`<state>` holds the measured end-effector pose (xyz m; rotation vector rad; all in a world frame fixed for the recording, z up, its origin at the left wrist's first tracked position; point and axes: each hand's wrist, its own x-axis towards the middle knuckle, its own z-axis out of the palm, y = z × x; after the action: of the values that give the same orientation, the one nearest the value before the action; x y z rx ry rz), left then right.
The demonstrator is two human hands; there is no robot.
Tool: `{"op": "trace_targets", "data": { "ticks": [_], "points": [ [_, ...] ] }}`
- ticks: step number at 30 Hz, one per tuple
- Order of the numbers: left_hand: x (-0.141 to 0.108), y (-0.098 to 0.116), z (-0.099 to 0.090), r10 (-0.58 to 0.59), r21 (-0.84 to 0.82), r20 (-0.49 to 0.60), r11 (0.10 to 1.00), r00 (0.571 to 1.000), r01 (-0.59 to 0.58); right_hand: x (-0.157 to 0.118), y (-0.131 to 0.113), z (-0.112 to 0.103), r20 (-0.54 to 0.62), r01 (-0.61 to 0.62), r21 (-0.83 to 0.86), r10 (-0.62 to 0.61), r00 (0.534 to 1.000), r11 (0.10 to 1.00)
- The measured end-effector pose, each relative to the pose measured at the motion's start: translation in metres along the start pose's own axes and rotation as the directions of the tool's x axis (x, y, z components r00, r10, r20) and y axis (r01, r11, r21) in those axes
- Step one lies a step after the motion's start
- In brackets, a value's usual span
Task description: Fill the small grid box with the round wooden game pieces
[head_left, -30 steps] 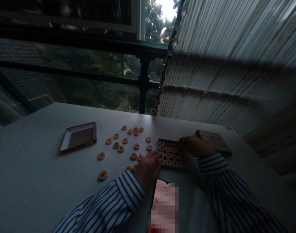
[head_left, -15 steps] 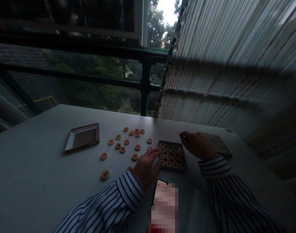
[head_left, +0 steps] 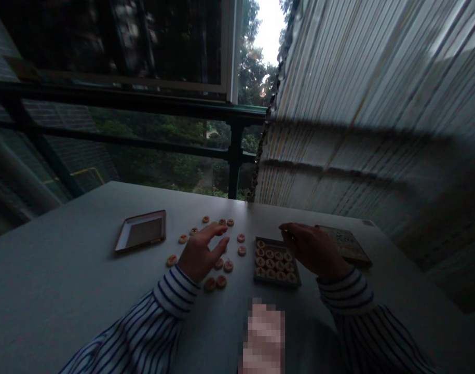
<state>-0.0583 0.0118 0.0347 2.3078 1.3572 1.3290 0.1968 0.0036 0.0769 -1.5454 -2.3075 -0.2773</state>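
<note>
My left hand (head_left: 202, 252) is over the scattered round xiangqi pieces (head_left: 228, 265), thumb and fingers apart with nothing between them. It hides some of the pieces below. Those around it carry mostly red marks. To the right sits a shallow box (head_left: 276, 284) with rows of pieces (head_left: 280, 265) lying flat inside. My right hand (head_left: 315, 249) is above the box's right upper corner, its fingers loosely stretched to the left and bent a little. I see nothing held in it, though its underside is hidden.
An open tray-like box lid (head_left: 141, 248) lies at the left of the white table (head_left: 81, 280). Behind my right hand rests a flat printed box or board (head_left: 348, 245). A blurred-out phone (head_left: 264, 337) lies near the front. Window railing and a striped curtain (head_left: 338, 104) border the far side.
My left hand has moved left from the box's edge to the loose pieces and spread its fingers. My right hand has stretched its fingers over the box. The view has tilted up slightly.
</note>
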Motion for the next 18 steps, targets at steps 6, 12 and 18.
{"op": "trace_targets", "data": {
  "ticks": [6,12,18],
  "points": [
    [-0.007,-0.041,-0.022,-0.040,0.110,-0.022,0.993,0.999,0.042,0.001,-0.014,0.000,-0.033,0.059,0.088,-0.056,0.998,0.994],
    [-0.013,-0.059,-0.021,-0.026,0.243,0.022,0.970,0.999,0.020,0.017,-0.027,-0.003,-0.073,0.086,0.125,-0.077,0.994,0.988],
    [-0.020,-0.069,-0.016,-0.020,0.353,0.107,0.936,0.994,-0.019,0.037,-0.060,0.002,-0.038,0.169,0.125,-0.166,0.985,0.978]
  ]
}}
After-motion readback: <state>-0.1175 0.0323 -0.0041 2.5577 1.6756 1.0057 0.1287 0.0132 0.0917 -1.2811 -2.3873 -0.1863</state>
